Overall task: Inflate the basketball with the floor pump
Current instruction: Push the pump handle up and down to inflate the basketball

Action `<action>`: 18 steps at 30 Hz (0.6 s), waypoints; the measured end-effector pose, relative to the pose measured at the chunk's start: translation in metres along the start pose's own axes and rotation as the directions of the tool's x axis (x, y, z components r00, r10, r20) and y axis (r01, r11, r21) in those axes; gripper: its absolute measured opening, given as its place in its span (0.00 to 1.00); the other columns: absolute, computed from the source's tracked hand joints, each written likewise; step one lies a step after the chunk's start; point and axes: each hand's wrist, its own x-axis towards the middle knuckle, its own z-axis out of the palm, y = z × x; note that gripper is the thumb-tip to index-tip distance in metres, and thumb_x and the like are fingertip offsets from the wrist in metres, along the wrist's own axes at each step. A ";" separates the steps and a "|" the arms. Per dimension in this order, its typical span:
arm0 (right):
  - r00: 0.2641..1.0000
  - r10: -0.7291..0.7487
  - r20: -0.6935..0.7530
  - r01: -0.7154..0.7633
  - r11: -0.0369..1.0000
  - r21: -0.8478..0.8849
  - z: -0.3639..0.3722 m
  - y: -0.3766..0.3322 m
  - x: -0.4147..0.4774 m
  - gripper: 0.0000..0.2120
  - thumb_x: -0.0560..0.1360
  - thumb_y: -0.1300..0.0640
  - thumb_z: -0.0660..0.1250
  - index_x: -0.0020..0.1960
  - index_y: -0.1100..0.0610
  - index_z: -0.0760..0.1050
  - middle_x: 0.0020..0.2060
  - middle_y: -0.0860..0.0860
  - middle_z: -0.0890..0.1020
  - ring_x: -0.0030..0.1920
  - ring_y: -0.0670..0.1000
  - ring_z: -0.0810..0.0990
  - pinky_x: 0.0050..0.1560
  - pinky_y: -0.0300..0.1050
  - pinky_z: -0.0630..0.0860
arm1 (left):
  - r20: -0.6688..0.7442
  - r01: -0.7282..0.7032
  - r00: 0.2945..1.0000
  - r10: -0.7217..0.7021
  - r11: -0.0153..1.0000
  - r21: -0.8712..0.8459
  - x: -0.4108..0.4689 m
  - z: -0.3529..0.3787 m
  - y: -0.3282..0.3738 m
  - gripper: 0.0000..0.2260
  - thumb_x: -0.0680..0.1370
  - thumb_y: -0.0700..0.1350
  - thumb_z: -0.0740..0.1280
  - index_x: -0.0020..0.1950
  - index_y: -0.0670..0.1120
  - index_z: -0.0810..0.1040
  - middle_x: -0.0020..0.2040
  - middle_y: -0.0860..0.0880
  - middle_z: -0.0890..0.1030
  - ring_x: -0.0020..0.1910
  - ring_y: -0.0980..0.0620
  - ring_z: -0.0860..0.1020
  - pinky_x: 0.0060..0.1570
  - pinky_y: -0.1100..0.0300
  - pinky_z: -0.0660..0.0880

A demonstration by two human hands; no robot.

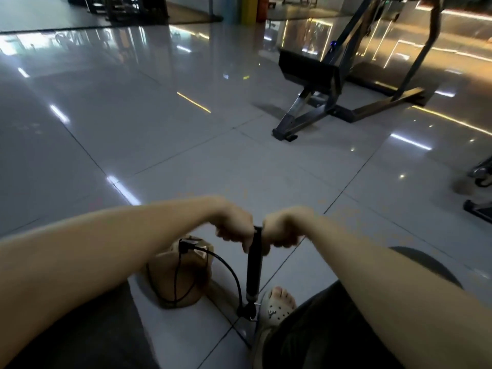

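Observation:
A black floor pump (254,270) stands upright on the tiled floor in front of me. My left hand (234,226) grips the left side of its handle and my right hand (282,230) grips the right side, fingers curled under. The handle is down near the top of the barrel. A black hose (229,267) loops from the pump's base to the top of a brown basketball (178,275) lying on the floor to the left of the pump. My foot in a white sandal (278,307) rests on the pump's base.
A black weight bench frame (319,83) stands on the glossy floor ahead to the right. Parts of other gym machines (479,187) show at the right edge. Dark equipment lines the far wall.

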 end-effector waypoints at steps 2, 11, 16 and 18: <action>0.999 -0.045 -0.027 0.047 0.997 0.068 -0.038 -0.007 -0.037 0.08 0.74 0.61 0.71 0.40 0.56 0.71 0.27 0.51 0.62 0.25 0.50 0.58 0.29 0.42 0.56 | -0.027 -0.036 0.999 0.035 0.998 -0.045 -0.037 -0.040 0.011 0.12 0.77 0.42 0.73 0.36 0.47 0.73 0.27 0.51 0.67 0.25 0.52 0.63 0.27 0.59 0.58; 0.999 0.009 -0.039 -0.010 1.000 -0.022 -0.016 -0.001 -0.005 0.09 0.74 0.60 0.71 0.51 0.62 0.77 0.32 0.54 0.69 0.29 0.52 0.65 0.29 0.44 0.63 | 0.025 0.020 0.999 -0.021 0.999 0.030 0.001 -0.024 0.006 0.11 0.75 0.39 0.72 0.35 0.45 0.74 0.28 0.49 0.67 0.26 0.51 0.62 0.28 0.59 0.59; 0.996 -0.037 -0.085 0.033 0.999 -0.042 0.049 0.002 0.041 0.06 0.75 0.62 0.70 0.42 0.60 0.74 0.32 0.54 0.73 0.30 0.51 0.70 0.30 0.44 0.69 | -0.072 0.009 0.997 -0.005 0.999 0.042 0.048 0.052 -0.025 0.09 0.72 0.41 0.74 0.33 0.45 0.77 0.30 0.45 0.73 0.27 0.47 0.68 0.30 0.58 0.67; 0.998 -0.024 -0.064 0.023 1.000 -0.021 0.062 0.009 0.044 0.07 0.75 0.61 0.71 0.41 0.59 0.75 0.31 0.54 0.73 0.29 0.51 0.69 0.29 0.43 0.68 | -0.099 -0.005 0.995 0.008 0.999 0.035 0.048 0.067 -0.022 0.05 0.72 0.42 0.73 0.36 0.45 0.80 0.32 0.44 0.75 0.28 0.46 0.70 0.31 0.58 0.68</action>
